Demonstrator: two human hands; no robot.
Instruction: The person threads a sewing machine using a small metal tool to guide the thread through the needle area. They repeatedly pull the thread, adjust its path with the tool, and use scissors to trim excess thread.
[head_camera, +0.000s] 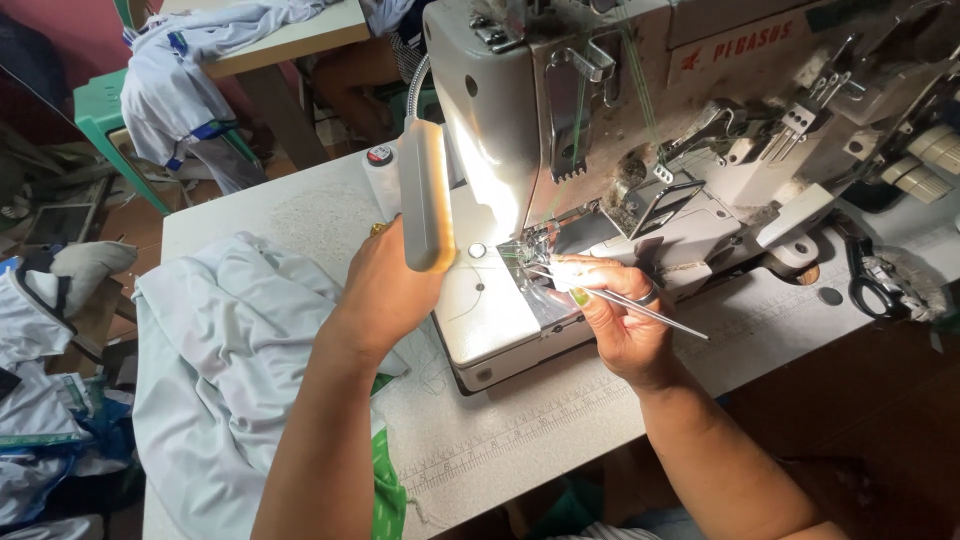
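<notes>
My right hand (620, 325) pinches thin metal tweezers (640, 308), their tips pointing left at the needle area (535, 248) of a grey industrial sewing machine (600, 130). Green thread runs down the machine's front. My left hand (385, 285) rests on the machine bed just left of the needle, partly hidden behind a white gooseneck lamp (427, 195) that lights the presser foot. Whether the left fingers grip anything is hidden by the lamp.
A heap of white cloth (225, 360) with a green piece (385, 480) lies on the white table (520, 430) at left. Black scissors (870, 285) lie at right. More white garments hang over a table and green stool (100, 105) behind.
</notes>
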